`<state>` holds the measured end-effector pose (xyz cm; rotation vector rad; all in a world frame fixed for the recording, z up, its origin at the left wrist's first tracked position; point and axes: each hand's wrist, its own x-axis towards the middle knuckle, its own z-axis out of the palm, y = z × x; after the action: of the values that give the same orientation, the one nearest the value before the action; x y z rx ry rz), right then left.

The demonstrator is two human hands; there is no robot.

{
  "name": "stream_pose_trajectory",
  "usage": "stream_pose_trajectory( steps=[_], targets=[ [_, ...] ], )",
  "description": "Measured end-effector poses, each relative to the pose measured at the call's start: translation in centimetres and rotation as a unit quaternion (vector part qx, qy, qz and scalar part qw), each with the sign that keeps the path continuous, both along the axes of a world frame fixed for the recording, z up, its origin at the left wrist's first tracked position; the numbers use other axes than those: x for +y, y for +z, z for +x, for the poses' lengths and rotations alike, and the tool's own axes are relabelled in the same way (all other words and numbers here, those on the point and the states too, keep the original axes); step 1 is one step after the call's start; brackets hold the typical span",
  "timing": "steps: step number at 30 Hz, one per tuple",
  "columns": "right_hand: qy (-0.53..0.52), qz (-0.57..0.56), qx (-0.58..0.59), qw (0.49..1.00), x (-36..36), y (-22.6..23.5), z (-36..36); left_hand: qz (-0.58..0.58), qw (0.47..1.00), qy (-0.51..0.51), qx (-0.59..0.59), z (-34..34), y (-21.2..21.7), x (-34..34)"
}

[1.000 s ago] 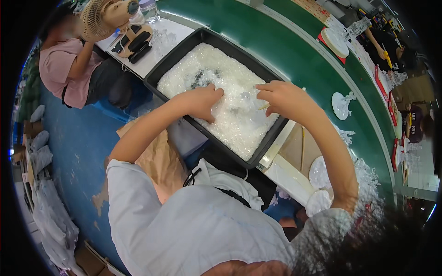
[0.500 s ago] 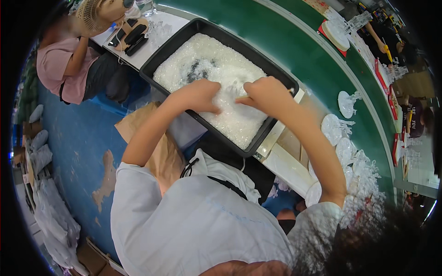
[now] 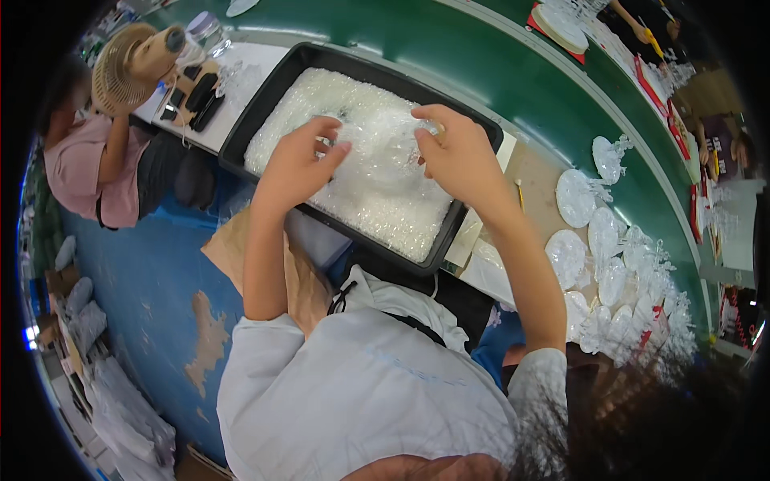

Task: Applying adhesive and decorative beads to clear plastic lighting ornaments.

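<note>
A black rectangular tub (image 3: 265,104) in front of me holds a thick layer of shiny, clear-white granules (image 3: 393,212). Over the left part of the granules hovers my left hand (image 3: 298,164), thumb and fingers curved and apart. My right hand (image 3: 459,156) is over the right part, its thumb and forefinger apart in a loose curl. A glassy glint shows beside the right fingers, but I cannot make out whether it is a separate piece. No held thing shows in either hand. The granules between the hands are heaped unevenly.
Clear plastic pieces with round bases (image 3: 576,196) crowd the bench at right. A beige fan (image 3: 120,68), a lidded clear jar (image 3: 207,34) and black devices (image 3: 200,96) are at upper left, near a seated person in pink (image 3: 96,172). Brown paper (image 3: 233,248) hangs below the tub.
Both hands have risen from the granules and loosened, fingers now spread from closed. The left hand moved left. The view has shifted, and the dark bare patch among the granules is mostly covered.
</note>
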<state>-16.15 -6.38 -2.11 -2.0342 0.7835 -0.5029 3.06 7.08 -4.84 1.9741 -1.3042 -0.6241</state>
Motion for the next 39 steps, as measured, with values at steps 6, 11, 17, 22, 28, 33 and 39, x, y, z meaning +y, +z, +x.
stream_pose_trajectory(
  steps=[6, 11, 17, 22, 28, 33, 39],
  targets=[
    [-0.070, 0.321, -0.099, 0.939, 1.4, -2.2, -1.8, -0.020, 0.958, -0.027, 0.285, 0.1, -1.8, -1.3],
    [-0.101, 0.540, -0.207, 0.809, 3.0, -3.0, -2.0, 0.005, 0.958, -0.060, 0.280, 1.4, -3.0, -2.0],
    [-0.097, 0.665, -0.295, 0.679, 4.4, -4.5, -1.5, -0.032, 0.961, -0.106, 0.254, 4.1, -1.3, -1.9],
    [-0.081, 0.672, -0.329, 0.658, 5.5, -4.2, -0.5, -0.010, 0.973, -0.163, 0.162, 4.8, 0.7, -1.8],
    [0.010, 0.606, -0.338, 0.720, 4.3, -4.4, -0.4, -0.133, 0.927, -0.148, 0.318, 5.7, 0.7, -1.6],
    [0.053, 0.577, -0.324, 0.748, 3.8, -3.8, -0.6, -0.246, 0.902, -0.125, 0.331, 4.9, 0.8, -0.6],
    [0.103, 0.460, -0.260, 0.843, 3.3, -3.8, -1.0, -0.342, 0.850, -0.129, 0.379, 3.7, 1.8, -0.9]
  ],
)
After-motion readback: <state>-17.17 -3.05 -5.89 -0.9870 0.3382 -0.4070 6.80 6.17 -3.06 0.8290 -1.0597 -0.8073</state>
